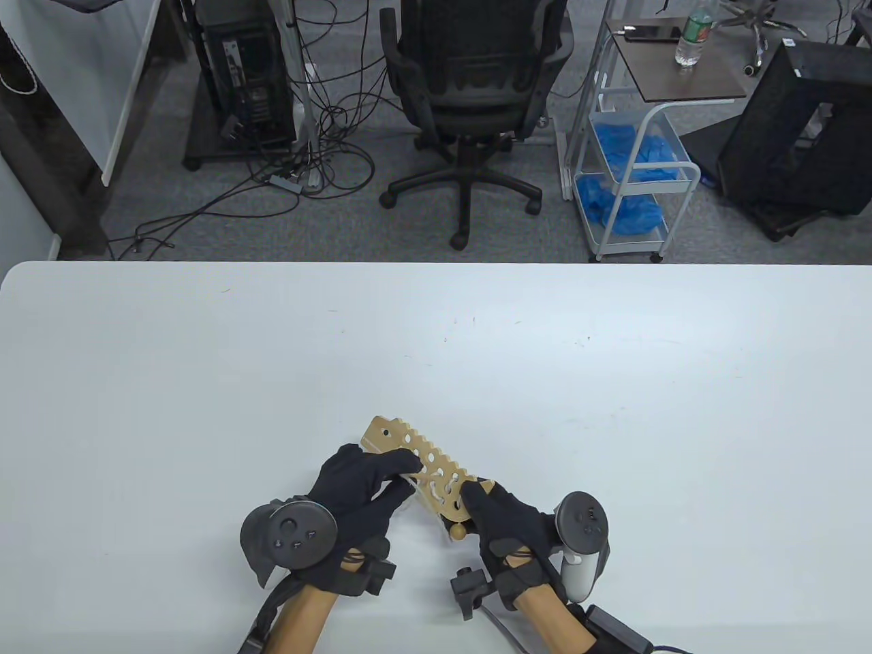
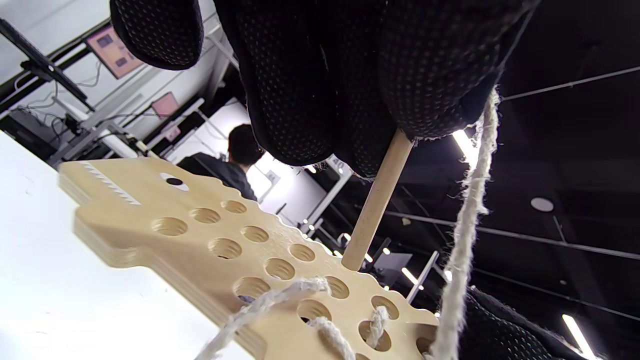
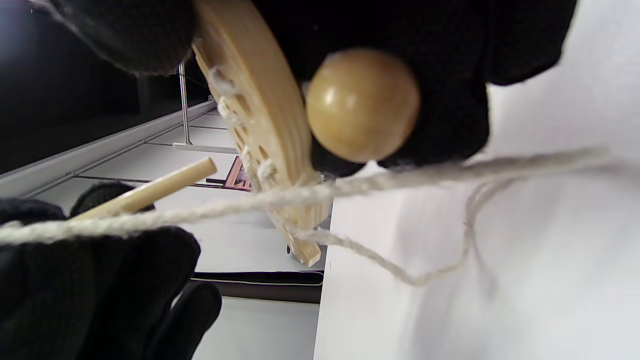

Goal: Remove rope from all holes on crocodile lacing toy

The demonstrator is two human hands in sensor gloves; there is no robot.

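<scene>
Near the tabletop's [image 1: 204, 381] front edge, right hand [image 1: 507, 528] grips the crocodile board's [image 1: 415, 453] tail, steadying it tilted, while left hand [image 1: 357, 487] fingers pinch the wooden needle [image 2: 377, 200] (rope [image 2: 465, 240] trailing) to draw lacing out.

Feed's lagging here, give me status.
Left hand pinches wooden needle. Right hand grips crocodile board. Rope still laced near tail. Nothing obstructing.

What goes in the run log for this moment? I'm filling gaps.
left hand: pinches wooden needle | right hand: holds crocodile board | rope: still laced
</scene>
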